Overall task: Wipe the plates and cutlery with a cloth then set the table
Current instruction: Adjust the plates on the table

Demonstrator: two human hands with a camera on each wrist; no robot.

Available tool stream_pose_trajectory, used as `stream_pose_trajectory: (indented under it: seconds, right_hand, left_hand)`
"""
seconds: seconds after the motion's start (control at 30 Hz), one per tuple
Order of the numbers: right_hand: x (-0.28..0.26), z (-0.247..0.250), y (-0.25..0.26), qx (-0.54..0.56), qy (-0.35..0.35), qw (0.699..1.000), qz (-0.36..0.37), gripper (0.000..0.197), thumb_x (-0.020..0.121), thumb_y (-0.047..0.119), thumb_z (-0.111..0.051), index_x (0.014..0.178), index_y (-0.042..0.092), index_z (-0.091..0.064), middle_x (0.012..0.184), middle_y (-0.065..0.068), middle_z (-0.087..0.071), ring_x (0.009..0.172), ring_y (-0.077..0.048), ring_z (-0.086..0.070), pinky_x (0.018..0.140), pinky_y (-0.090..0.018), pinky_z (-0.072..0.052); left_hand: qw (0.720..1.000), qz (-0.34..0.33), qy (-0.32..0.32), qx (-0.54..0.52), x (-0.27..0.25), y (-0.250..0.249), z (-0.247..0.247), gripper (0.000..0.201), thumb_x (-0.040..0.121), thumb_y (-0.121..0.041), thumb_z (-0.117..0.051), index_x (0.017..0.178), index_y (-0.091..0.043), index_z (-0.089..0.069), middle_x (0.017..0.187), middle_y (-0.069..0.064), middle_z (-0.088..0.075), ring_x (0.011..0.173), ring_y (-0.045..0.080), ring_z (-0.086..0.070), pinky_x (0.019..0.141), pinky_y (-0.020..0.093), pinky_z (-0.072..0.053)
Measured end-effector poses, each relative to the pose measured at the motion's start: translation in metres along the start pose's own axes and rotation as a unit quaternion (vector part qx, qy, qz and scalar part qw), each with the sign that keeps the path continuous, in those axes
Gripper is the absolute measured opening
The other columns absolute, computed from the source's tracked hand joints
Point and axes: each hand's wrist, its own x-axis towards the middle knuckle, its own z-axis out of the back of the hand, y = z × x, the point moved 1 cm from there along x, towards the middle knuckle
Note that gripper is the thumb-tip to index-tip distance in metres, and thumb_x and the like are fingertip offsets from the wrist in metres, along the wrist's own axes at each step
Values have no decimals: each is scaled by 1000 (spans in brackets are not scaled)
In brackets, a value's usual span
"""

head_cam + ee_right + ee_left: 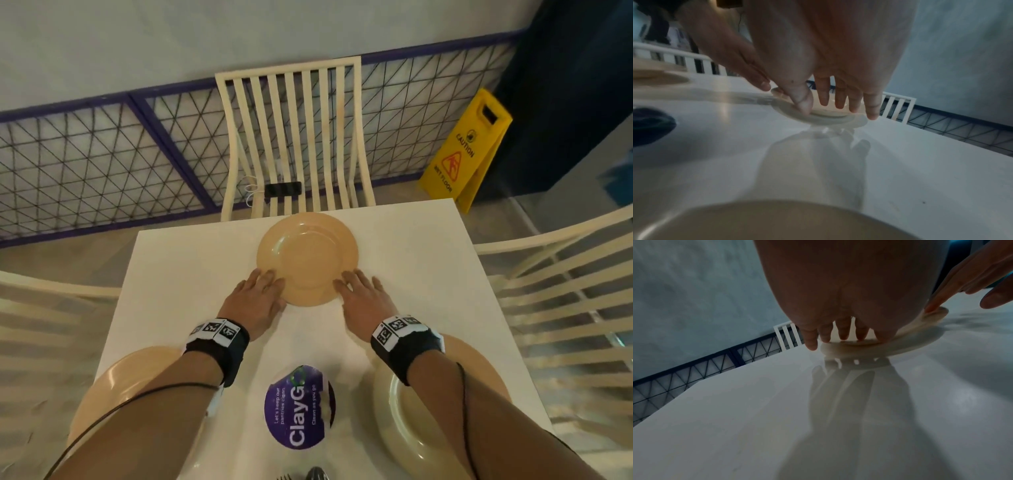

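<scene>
A tan plate [307, 257] lies flat at the far middle of the white table [185, 274]. My left hand [257, 297] rests with straight fingers on its near-left rim [840, 347]. My right hand [359, 296] lies with straight fingers on its near-right rim [818, 119]. Two more tan plates lie near me, one at the left [113, 387] and one at the right [421, 431], each partly under a forearm. A fork and a spoon [317, 474] peek in at the bottom edge. No cloth is in view.
A round purple sticker [298, 407] marks the table centre. Cream slatted chairs stand beyond the far edge [294, 137], at the left [51, 308] and at the right [565, 291]. A phone [283, 189] lies on the far chair. A yellow wet-floor sign [466, 150] stands at the back right.
</scene>
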Motion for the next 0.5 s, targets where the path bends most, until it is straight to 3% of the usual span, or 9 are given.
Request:
stream_pose_trajectory:
  seconds: [0.1,0.23,0.33,0.43,0.5]
  right_hand:
    - [-27,16,-8,92,-38,995,-9,53,101,23,-44,152,20,-32,160,-5,-28,149,-25,-22,121,-45,-23]
    - [-108,20,-28,188,-84,977,-53,42,102,26,-45,144,22,-48,145,2,-49,134,-20,-46,110,-37,-39]
    - [-185,-1,-39,204,-96,971,-82,33,100,28,-49,132,28,-57,130,11,-59,113,-16,-60,93,-33,-46]
    - [-248,-40,-40,175,-102,977,-66,25,95,26,-50,115,26,-65,113,11,-64,100,-13,-63,83,-27,-53]
    - [-282,-67,-41,147,-100,982,-60,19,91,26,-56,107,27,-66,106,11,-63,99,-11,-61,86,-27,-55]
  left_hand:
    - [997,-25,-58,-32,-18,-25,11,51,103,-32,-42,154,-27,-33,166,5,-23,152,34,-21,119,50,-31]
    - [980,-149,-108,-80,-79,-113,-7,42,99,-31,-50,141,-25,-52,151,1,-50,141,26,-45,111,44,-45]
    - [965,-254,-57,-32,-127,-182,-43,48,87,-46,-54,133,-32,-53,140,-3,-60,132,26,-57,103,46,-52]
    - [962,-274,6,9,-151,-222,-68,54,79,-58,-52,127,-36,-57,136,-6,-63,128,27,-61,98,49,-55]
    - [965,-258,34,33,-157,-236,-80,53,81,-58,-46,125,-34,-61,136,-3,-65,128,29,-61,97,52,-55]
